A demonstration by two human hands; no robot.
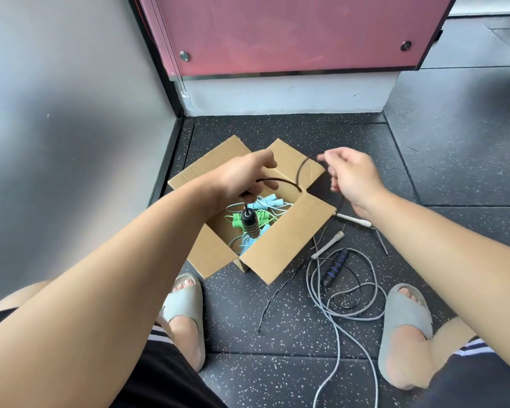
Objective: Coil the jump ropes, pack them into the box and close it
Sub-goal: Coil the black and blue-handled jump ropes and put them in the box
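Note:
An open cardboard box (280,234) sits on the floor with green (237,220) and light blue (270,200) jump ropes inside. My left hand (242,178) hovers over the box and grips a black cord; a black handle (251,225) dangles from it. The thin black cord (302,169) arcs across to my right hand (351,178), which pinches it above the box's right flap. The other black handle with blue rings (334,267) lies on the floor to the right. A grey rope (336,325) with white handles (329,244) lies tangled there too.
A grey wall stands on the left and a pink panel (292,33) with a white base at the back. My two feet in grey slides (186,307) flank the dark speckled rubber floor (277,334) in front of the box.

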